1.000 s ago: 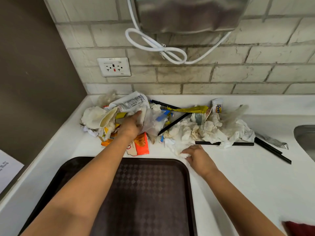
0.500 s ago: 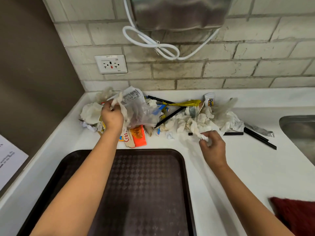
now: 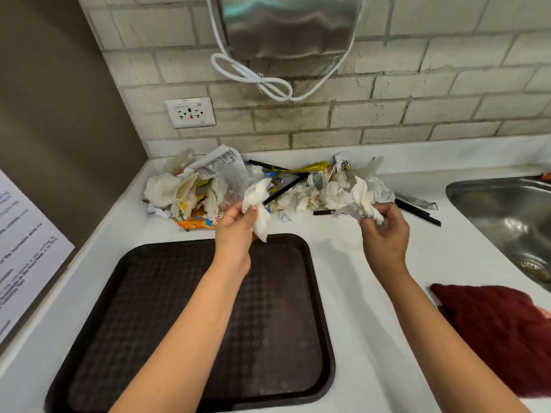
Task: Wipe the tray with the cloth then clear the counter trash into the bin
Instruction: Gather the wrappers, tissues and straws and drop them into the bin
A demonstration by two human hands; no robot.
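Note:
A dark brown tray lies on the white counter in front of me. Behind it, against the brick wall, sits a pile of trash: crumpled tissues, wrappers and black straws. My left hand is lifted above the tray's far edge and grips a crumpled white tissue. My right hand is raised to the right of the tray and holds another crumpled tissue with clear plastic. A dark red cloth lies on the counter at the right. No bin is in view.
A steel sink is set into the counter at the right. A wall socket and a looped white cable under a steel appliance are on the wall. A printed sheet hangs on the brown panel at left.
Both hands reached into the trash pile, closed on tissue and have lifted it up and back toward me. The view has shifted, and the red cloth and sink now show more fully.

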